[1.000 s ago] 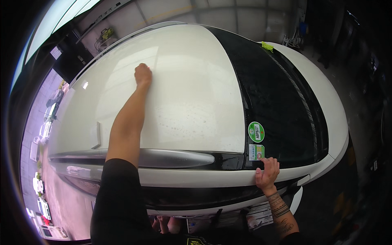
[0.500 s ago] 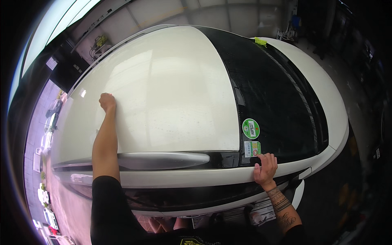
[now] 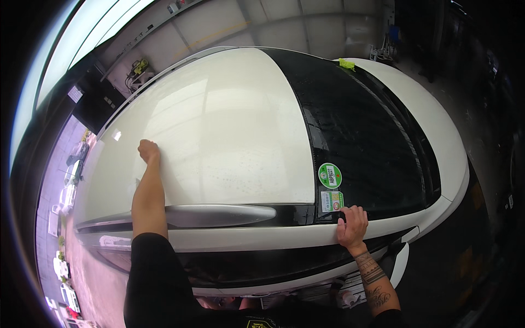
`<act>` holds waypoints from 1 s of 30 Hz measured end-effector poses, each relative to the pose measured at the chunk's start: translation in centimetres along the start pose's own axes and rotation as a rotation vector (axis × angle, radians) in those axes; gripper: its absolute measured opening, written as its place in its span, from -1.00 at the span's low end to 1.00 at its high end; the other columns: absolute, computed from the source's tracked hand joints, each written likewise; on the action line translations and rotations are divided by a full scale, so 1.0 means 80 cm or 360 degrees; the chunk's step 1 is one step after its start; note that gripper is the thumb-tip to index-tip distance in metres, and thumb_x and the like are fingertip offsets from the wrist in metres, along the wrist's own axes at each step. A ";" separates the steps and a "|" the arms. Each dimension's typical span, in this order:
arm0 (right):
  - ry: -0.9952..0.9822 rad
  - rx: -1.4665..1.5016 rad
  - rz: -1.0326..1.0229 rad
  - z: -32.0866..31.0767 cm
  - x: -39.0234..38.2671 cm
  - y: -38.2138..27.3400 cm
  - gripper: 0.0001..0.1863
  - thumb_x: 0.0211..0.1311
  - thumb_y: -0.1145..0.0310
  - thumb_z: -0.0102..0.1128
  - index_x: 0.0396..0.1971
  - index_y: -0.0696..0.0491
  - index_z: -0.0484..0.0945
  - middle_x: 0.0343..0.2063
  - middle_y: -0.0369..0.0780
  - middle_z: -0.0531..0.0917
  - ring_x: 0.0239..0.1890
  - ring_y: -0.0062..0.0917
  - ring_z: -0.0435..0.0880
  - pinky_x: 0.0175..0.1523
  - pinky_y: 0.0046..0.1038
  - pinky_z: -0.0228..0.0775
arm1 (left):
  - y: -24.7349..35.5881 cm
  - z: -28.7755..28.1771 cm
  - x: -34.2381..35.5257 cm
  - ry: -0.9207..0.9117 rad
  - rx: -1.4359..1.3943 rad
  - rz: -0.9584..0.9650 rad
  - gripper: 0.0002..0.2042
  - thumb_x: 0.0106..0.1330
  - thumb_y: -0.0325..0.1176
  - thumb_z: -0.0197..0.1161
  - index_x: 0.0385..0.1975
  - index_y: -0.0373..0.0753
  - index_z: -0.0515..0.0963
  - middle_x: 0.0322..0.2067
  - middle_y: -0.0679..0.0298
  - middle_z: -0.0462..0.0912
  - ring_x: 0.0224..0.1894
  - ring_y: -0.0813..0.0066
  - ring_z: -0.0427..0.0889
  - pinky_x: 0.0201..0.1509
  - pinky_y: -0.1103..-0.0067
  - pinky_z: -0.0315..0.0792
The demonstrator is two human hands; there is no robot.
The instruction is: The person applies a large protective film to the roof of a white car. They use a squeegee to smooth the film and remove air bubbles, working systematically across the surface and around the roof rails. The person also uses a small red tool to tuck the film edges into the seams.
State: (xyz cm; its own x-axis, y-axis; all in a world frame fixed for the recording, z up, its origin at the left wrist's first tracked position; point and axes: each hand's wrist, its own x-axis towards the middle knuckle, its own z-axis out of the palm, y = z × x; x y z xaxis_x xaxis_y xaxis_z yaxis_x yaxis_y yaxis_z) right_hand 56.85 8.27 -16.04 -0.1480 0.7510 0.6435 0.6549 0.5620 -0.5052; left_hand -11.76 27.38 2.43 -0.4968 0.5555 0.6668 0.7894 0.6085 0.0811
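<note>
One white car (image 3: pixel 276 153) is standing before the person. The left hand (image 3: pixel 148 151) is reaching over the roof (image 3: pixel 235 120), fingertips hidden, so I can't tell how closed it is or whether it's holding anything. The right hand (image 3: pixel 353 225) is resting loosely open, holding nothing, beside two stickers (image 3: pixel 330 176).

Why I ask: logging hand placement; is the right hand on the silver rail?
No, the right hand is at the near edge of the windshield, apart from the silver rail.
</note>
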 end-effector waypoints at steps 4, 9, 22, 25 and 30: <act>-0.0040 -0.0264 0.0123 -0.038 -0.009 0.023 -0.68 0.01 0.23 0.01 -0.32 0.14 0.50 -0.47 -0.11 0.43 -0.41 -0.19 0.38 -0.29 -0.22 0.16 | 0.195 -0.008 -0.113 -0.0247 -0.0402 0.0000 -0.83 0.29 -0.38 0.15 -0.44 -0.36 0.55 -0.40 -0.07 0.65 -0.34 0.05 0.70 -0.26 0.32 0.61; -0.0036 -0.0181 0.0117 -0.015 -0.006 0.015 -0.70 0.01 0.29 0.02 -0.29 0.16 0.49 -0.44 -0.10 0.44 -0.37 -0.18 0.39 -0.26 -0.21 0.18 | 0.423 -0.053 -0.230 -0.0448 -0.0767 0.0830 -0.83 0.21 -0.49 0.03 -0.46 -0.40 0.59 -0.34 -0.21 0.59 -0.22 -0.09 0.63 -0.11 0.24 0.53; -0.0027 -0.0214 0.0197 -0.026 -0.013 0.018 -0.73 0.00 0.33 0.03 -0.30 0.14 0.49 -0.44 -0.12 0.45 -0.37 -0.19 0.40 -0.26 -0.23 0.17 | 0.201 -0.035 -0.151 -0.0118 -0.0317 0.0198 -0.85 0.28 -0.42 0.10 -0.42 -0.33 0.58 -0.36 -0.02 0.64 -0.30 0.07 0.67 -0.22 0.34 0.58; -0.0047 -0.0164 0.0241 -0.016 -0.017 0.015 -0.75 0.00 0.35 0.03 -0.29 0.13 0.48 -0.44 -0.12 0.45 -0.35 -0.19 0.41 -0.25 -0.23 0.18 | 0.400 -0.064 -0.250 -0.0441 -0.0652 0.0824 -0.83 0.25 -0.45 0.04 -0.42 -0.38 0.58 -0.32 -0.16 0.59 -0.24 -0.04 0.63 -0.15 0.27 0.54; -0.0053 -0.0147 0.0249 -0.025 -0.016 0.030 -0.76 0.01 0.39 0.05 -0.28 0.13 0.48 -0.43 -0.13 0.46 -0.34 -0.20 0.42 -0.24 -0.23 0.18 | 0.376 -0.064 -0.245 -0.0351 -0.0702 0.0891 -0.84 0.23 -0.46 0.08 -0.45 -0.38 0.59 -0.32 -0.11 0.60 -0.27 -0.07 0.63 -0.19 0.27 0.54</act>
State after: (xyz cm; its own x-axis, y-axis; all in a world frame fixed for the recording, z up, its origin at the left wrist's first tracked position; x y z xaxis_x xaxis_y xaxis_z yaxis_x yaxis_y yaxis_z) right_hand 60.09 7.95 -16.89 -0.0624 0.8388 0.5408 0.7368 0.4042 -0.5420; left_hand 23.55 31.88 -4.45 -0.0024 0.8448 0.5351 0.9940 -0.0566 0.0937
